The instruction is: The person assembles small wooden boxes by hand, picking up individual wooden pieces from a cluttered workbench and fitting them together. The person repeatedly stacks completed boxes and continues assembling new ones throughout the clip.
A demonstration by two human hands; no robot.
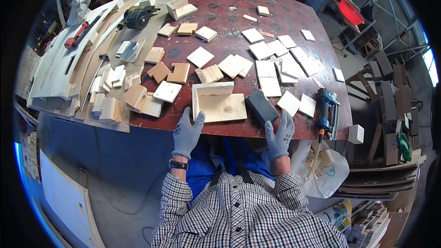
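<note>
My left hand [188,131], in a grey glove, is open at the table's front edge, its thumb and fingertips by the left corner of a part-built wooden box [225,106]. The box has a flat base with upright walls at its back and left. My right hand [279,136], gloved alike, is open with fingers apart, just below a dark grey rectangular block [262,107]. Neither hand appears to hold anything. To the right lies a blue pneumatic nail gun [326,114] with a hose at its lower end.
Square wooden pieces [261,50] and notched blocks [178,73] are scattered over the dark red table [216,27]. At left, boards [59,73] carry a circular saw [136,18], a red tool [78,36] and a hammer [104,57]. A white sack [328,174] hangs near my right arm.
</note>
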